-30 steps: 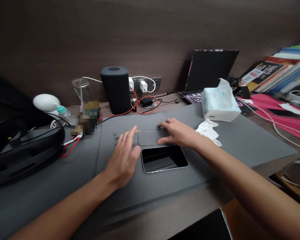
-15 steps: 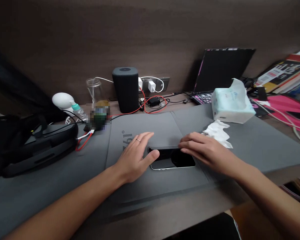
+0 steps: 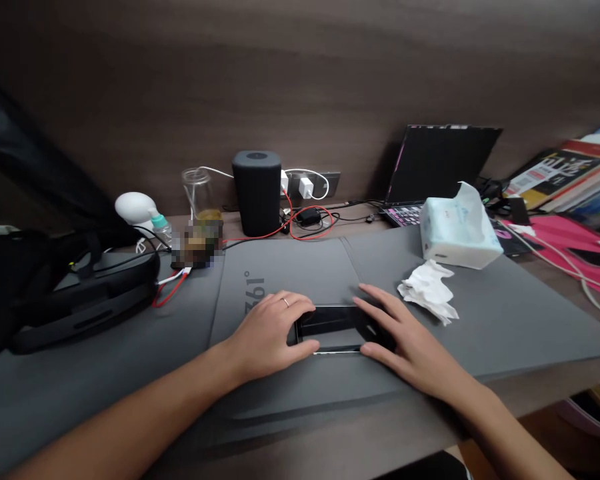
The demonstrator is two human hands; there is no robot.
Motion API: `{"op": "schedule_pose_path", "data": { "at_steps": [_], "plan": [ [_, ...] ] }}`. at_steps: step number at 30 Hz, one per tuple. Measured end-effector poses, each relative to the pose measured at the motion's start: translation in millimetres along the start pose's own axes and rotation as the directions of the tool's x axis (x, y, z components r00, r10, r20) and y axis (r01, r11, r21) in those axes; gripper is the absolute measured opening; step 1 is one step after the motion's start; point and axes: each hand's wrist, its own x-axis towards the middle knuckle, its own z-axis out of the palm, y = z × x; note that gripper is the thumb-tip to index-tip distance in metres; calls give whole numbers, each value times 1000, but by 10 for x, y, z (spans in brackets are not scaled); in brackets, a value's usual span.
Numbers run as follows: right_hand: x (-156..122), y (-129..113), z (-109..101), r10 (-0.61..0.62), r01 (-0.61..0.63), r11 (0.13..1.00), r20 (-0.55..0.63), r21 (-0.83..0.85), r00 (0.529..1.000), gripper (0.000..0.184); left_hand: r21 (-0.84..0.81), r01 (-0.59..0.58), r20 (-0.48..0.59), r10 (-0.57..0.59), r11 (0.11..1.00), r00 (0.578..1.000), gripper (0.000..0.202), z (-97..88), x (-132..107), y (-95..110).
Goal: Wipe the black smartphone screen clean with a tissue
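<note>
A black smartphone (image 3: 333, 328) lies screen-up on a grey desk mat (image 3: 280, 267). My left hand (image 3: 267, 333) grips its left end, fingers curled round the edge, a ring on one finger. My right hand (image 3: 403, 340) holds its right end, fingers curved over the far edge and thumb at the near edge. The phone sits low between both hands; I cannot tell whether it is lifted off the mat.
A crumpled tissue (image 3: 430, 290) and a tissue pack (image 3: 457, 227) lie to the right. Behind stand a black speaker (image 3: 257, 193), a glass jar (image 3: 200, 197), red and white cables (image 3: 300, 220), an open laptop (image 3: 440, 167) and books (image 3: 565, 173). A black bag (image 3: 70, 293) sits left.
Both hands drew back from the flat grey sheet above the phone and closed on the phone's two ends. The camera view shifted, so the desk things sit lower and further right.
</note>
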Motion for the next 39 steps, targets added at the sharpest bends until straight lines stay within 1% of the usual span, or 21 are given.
{"op": "schedule_pose_path", "data": {
  "at_steps": [2,4,7,10,23,29,34,39],
  "plan": [
    [5,10,6,26,-26,1000,57,6,998,65,-9,1,-6,-1,1000,1000,38,-7,-3,2],
    [3,-3,1,34,-36,999,83,20,996,61,-12,9,-1,-9,1000,1000,40,-19,-9,10],
    [3,-48,-20,43,-46,998,79,46,996,54,-9,22,14,-22,1000,1000,44,-41,-16,27],
    [14,-76,-32,38,-42,997,69,66,997,51,-15,26,33,-25,1000,999,44,-56,-18,38],
    [-26,-29,10,29,-32,998,61,58,998,49,-28,45,64,-43,999,997,40,-86,-4,36],
    [-8,25,30,-9,6,997,38,73,999,50,-54,36,38,-34,998,999,50,-84,-8,8],
    [-13,52,52,-5,3,995,22,98,1000,51,6,71,52,-71,997,996,53,-88,-19,8],
    [-32,47,60,-2,-1,997,31,83,1000,51,46,65,61,-68,997,996,55,-89,-15,9]
  ]
}}
